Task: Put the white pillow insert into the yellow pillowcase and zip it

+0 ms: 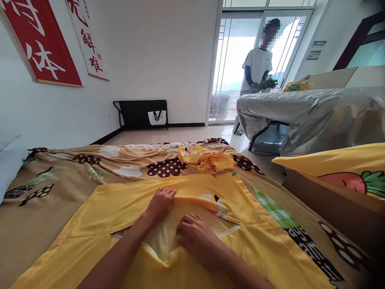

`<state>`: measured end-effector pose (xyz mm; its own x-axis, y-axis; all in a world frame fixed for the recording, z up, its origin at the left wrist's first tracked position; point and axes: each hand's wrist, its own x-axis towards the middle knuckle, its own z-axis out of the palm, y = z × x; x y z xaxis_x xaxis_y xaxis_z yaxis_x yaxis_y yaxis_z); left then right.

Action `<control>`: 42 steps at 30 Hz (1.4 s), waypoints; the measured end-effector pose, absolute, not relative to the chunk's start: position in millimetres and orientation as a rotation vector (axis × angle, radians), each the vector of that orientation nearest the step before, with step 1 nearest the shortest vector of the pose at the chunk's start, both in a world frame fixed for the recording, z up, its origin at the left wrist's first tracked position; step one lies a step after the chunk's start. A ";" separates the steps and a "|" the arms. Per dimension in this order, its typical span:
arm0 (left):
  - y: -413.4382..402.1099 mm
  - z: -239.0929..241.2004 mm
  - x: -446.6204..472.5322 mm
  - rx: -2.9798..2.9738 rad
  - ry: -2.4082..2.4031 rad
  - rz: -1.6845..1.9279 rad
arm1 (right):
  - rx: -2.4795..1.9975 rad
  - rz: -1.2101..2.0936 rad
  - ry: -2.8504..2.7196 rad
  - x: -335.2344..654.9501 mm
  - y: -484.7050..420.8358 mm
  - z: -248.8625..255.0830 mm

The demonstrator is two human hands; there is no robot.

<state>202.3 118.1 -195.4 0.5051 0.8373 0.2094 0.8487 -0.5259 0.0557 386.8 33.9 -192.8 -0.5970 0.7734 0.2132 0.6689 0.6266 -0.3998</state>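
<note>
Both bare forearms reaching forward, left hand (161, 203) and right hand (195, 233) pressed flat, grasping nothing, on yellow pillowcase (120, 212) spread over brown patterned bedsheet (60, 176), crumpled yellow cloth (207, 159) beyond, white walls, red banner (42, 44), plastic-covered table (300, 108), person (257, 66) at balcony door.

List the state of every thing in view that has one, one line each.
yellow pillowcase: spread flat on the bed, its zipped opening parted.
left hand: pressing flat on the pillowcase, fingers curled at a fold.
right hand: resting at the opening's edge.
crumpled yellow cloth: bunched up farther along the bed.
brown bedspread: laid out, wrinkled.
table: wrapped in plastic sheeting.
person at the door: standing, handling a plant.
</note>
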 end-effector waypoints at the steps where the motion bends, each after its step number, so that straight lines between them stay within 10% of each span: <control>1: 118.5 -194.6 202.8 -2.675 -1.500 -0.334 | -1.223 0.369 -2.453 389.2 36.8 -196.0; 7: 115.5 -190.7 200.9 -2.673 -1.490 -0.316 | -1.638 0.331 -2.207 406.3 57.3 -204.4; 15: 106.4 -191.9 215.0 -2.696 -1.410 -0.301 | -1.060 0.549 -2.465 385.2 29.8 -185.2; 24: 111.4 -194.5 208.7 -2.641 -1.409 -0.358 | -1.759 0.379 -2.188 413.1 62.5 -206.1; 32: 103.3 -192.0 211.3 -2.738 -1.328 -0.373 | -1.217 0.438 -2.380 380.6 31.4 -191.7; 42: 118.4 -201.4 233.7 -2.556 -1.330 -0.263 | -1.848 0.259 -2.173 404.7 55.3 -201.1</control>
<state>233.7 118.4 -201.4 0.5676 0.7773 0.2714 0.8221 -0.5532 -0.1349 404.7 55.3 -201.1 -0.1453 0.9850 0.0934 0.9354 0.1675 -0.3115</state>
